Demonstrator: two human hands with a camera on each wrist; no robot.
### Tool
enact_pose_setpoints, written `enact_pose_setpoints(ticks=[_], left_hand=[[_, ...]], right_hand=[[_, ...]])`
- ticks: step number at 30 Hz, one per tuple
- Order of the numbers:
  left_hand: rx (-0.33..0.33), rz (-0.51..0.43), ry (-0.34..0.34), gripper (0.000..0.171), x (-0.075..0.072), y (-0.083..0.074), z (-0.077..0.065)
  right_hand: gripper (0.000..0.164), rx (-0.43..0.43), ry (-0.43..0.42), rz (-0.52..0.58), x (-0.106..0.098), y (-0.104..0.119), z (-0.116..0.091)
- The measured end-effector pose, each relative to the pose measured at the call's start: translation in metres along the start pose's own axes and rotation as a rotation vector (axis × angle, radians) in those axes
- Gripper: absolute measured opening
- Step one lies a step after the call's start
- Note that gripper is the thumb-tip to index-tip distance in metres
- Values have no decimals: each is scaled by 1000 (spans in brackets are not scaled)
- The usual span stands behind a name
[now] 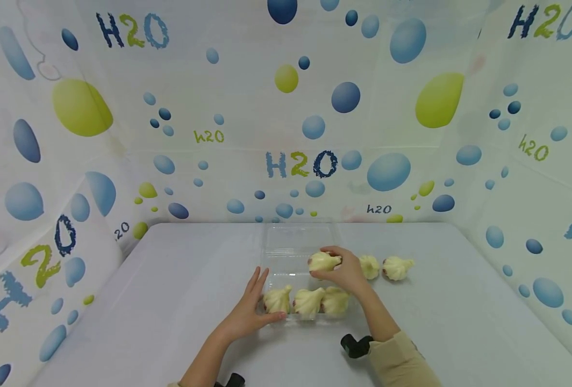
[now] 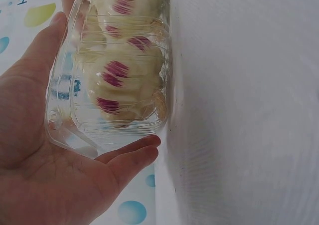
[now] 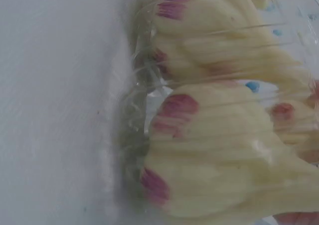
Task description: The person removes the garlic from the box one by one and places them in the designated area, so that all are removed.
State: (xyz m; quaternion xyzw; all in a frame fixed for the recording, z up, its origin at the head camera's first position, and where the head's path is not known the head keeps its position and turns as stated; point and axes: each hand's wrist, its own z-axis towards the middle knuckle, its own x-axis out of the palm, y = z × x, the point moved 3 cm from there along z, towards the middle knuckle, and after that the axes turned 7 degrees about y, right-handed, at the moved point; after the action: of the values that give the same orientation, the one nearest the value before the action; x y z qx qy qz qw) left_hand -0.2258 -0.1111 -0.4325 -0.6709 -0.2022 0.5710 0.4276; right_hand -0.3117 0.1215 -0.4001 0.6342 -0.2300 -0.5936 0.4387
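A clear plastic clamshell box (image 1: 310,318) lies with its lid (image 1: 298,236) folded back. Three pale garlic bulbs, one a garlic bulb (image 1: 277,300) at the left end, sit in a row along its near side. My left hand (image 1: 247,317) rests against the box's left end, fingers spread and straight, thumb at the front corner. In the left wrist view, purple-streaked garlic (image 2: 117,80) shows through the box wall. My right hand (image 1: 346,271) pinches another garlic bulb (image 1: 323,262) above the box's back half. In the right wrist view, garlic (image 3: 209,150) behind clear plastic hides most of that hand.
Two more garlic bulbs lie on the white table right of the box: one garlic bulb (image 1: 369,267) close to my right hand, another garlic bulb (image 1: 398,267) further right. A patterned sheet (image 1: 247,107) walls in the table's back and sides.
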Motion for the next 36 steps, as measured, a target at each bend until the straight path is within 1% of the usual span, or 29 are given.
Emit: enact_pose_setpoints(ticks=[6, 13, 15, 19, 26, 36], left_hand=[[0, -1, 4, 102, 0, 0, 0], [7, -16, 4, 102, 0, 0, -1], [8, -17, 5, 102, 0, -1, -1], [10, -18, 6, 102, 0, -1, -1], [10, -18, 2, 101, 1, -1, -1], [8, -40, 7, 102, 1, -2, -1]], right_hand=[[62, -48, -41, 33, -7, -1, -3], [61, -63, -66, 93, -15, -3, -5], [61, -69, -78, 88, -17, -4, -6], [62, -66, -101, 66, -22, -3, -9], [63, -41, -117, 31, -30, -7, -11], [65, -22, -136, 57, -44, -13, -14]])
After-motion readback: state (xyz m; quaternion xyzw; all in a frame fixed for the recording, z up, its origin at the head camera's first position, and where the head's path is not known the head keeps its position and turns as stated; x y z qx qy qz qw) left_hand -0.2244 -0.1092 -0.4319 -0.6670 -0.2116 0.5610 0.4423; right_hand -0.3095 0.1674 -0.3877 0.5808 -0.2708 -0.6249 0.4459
